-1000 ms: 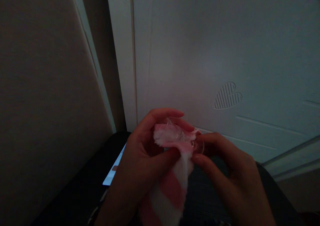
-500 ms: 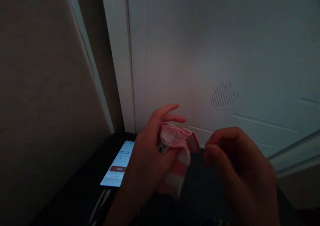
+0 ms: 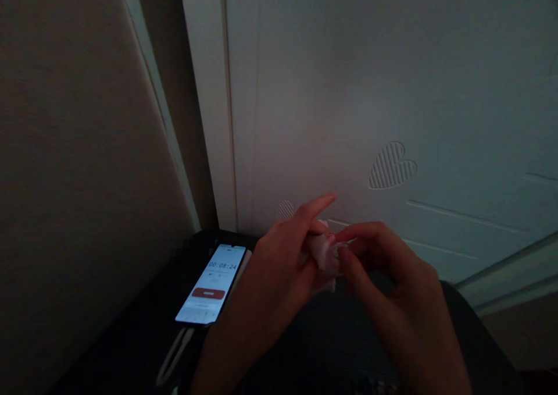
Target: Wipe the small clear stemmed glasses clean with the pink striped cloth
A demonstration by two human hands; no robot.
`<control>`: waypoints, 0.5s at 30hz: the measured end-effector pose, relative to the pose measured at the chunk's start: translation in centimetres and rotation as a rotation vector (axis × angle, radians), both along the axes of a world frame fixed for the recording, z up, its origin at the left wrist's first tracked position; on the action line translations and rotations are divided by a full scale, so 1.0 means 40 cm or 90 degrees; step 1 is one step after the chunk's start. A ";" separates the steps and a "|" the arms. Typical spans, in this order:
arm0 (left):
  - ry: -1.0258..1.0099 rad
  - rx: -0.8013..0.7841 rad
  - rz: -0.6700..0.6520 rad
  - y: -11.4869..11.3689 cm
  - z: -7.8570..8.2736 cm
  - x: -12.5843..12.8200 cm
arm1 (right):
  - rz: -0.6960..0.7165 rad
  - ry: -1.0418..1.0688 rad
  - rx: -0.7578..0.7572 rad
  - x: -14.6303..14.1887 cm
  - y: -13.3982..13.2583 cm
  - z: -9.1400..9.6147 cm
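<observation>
White door being faced; pink cloth being squeezed in left hand, its right end being pinched by right hand.

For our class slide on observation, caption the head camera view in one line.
Left hand and right hand pinch a bunched pinkish cloth beside a lit phone, before a white door.

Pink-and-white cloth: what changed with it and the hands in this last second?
The right hand let go, drew away, then returned to pinch the pink-and-white cloth, now bunched small in the left hand rather than hanging down. The phone and the door stayed put.
</observation>
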State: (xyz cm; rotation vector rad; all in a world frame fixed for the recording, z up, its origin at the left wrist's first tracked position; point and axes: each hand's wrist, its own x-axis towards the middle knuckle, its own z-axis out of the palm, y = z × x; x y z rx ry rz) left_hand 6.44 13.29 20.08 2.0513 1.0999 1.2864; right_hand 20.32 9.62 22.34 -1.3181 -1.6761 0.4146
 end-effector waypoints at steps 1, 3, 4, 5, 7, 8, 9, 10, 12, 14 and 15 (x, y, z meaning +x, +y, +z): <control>-0.001 0.004 0.002 0.002 -0.001 -0.003 | -0.004 0.000 0.006 0.005 -0.002 0.000; -0.004 0.027 -0.003 0.006 -0.003 -0.009 | -0.013 -0.006 0.024 0.012 -0.007 -0.001; 0.002 0.048 -0.008 0.008 -0.005 -0.012 | -0.016 -0.006 0.037 0.013 -0.009 -0.001; 0.012 0.075 -0.011 0.010 -0.007 -0.014 | -0.016 -0.006 0.048 0.014 -0.012 -0.001; 0.048 0.139 -0.025 0.013 -0.010 -0.018 | -0.016 0.006 0.063 0.011 -0.016 0.000; 0.067 0.166 -0.033 0.013 -0.011 -0.020 | -0.016 0.009 0.065 0.010 -0.017 0.001; 0.083 0.188 -0.040 0.013 -0.011 -0.020 | -0.027 0.020 0.063 0.007 -0.018 0.001; 0.094 0.205 -0.046 0.013 -0.010 -0.020 | -0.032 0.028 0.069 0.006 -0.019 0.002; 0.104 0.216 -0.047 0.011 -0.008 -0.020 | -0.055 0.046 0.075 0.003 -0.020 0.004; 0.094 0.198 -0.045 0.009 -0.006 -0.019 | -0.069 0.051 0.082 0.002 -0.020 0.006; 0.080 0.184 -0.048 0.008 -0.005 -0.020 | -0.069 0.052 0.085 0.003 -0.020 0.006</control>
